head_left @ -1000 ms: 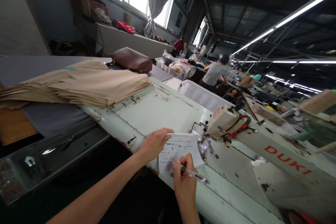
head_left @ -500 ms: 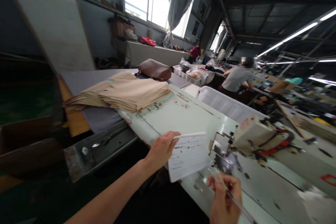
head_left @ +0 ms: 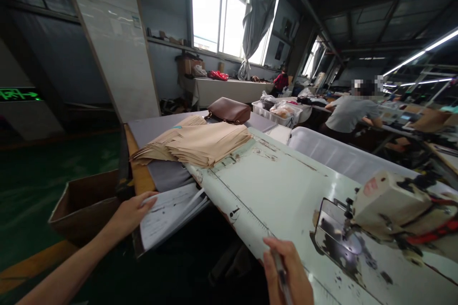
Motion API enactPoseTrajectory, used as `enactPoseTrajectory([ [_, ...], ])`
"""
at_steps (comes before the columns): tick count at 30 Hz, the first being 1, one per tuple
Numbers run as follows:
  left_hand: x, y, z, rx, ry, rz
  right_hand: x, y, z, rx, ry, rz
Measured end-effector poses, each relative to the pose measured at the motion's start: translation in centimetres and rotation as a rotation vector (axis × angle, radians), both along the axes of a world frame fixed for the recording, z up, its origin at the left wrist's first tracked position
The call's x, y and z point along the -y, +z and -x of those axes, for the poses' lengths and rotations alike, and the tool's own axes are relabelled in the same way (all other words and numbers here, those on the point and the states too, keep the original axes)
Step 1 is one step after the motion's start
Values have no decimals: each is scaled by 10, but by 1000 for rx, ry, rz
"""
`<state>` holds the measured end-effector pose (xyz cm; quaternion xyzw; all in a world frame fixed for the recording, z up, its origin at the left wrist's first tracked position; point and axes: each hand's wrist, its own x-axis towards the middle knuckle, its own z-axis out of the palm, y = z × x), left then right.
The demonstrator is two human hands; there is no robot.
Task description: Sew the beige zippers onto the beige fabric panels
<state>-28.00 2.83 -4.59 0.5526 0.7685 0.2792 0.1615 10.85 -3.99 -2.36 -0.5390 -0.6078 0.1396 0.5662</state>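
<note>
On the left I have the left hand (head_left: 130,214), fingers clamped on the notebook (head_left: 166,209); it sits beside the table (head_left: 261,186), nearer me than the tan sheets (head_left: 211,143); rightward, I have the right hand (head_left: 289,269), fingers closed around a pen (head_left: 281,271); then the sewing machine (head_left: 390,207).

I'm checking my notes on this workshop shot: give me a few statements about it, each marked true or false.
1. The left hand holds a notebook. True.
2. The right hand is empty. False: the right hand holds a pen.
3. A tan stack lies partly on the pale green tabletop. True.
4. The brown bag lies on top of the tan stack. False: the brown bag is beyond it.
5. The notebook lies under the sewing machine. False: it's well left of the sewing machine.
</note>
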Motion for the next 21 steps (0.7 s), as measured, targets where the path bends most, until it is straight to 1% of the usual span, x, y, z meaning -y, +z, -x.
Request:
enactPoseTrajectory([
  [3, 1, -23, -11, -71, -40, -51, -14, -10, 29, 79, 217, -4],
  [5, 1, -33, -18, -103, -81, -82, -24, -12, 55, 171, 338, 20],
  [6, 1, -36, -21, -114, -96, -91, -29, -12, 69, 235, 374, 35],
  [8, 2, -40, -24, -128, -103, -101, -41, -10, 101, 394, 409, 64],
  [11, 8, -41, -21, -128, -76, -120, -63, -12, 150, 629, 415, 100],
  [14, 20, -38, -6, -68, -33, -131, -90, -20, 185, 728, 368, 110],
  [16, 32, -38, 6, 10, 53, -128, -102, -25, 195, 743, 312, 122],
  [18, 45, -43, 14, 130, 173, -102, -105, -29, 194, 758, 279, 128],
  [19, 51, -47, 15, 211, 233, -78, -102, -29, 189, 765, 278, 125],
  [21, 59, -59, 7, 412, 319, -26, -90, -27, 174, 761, 303, 104],
])
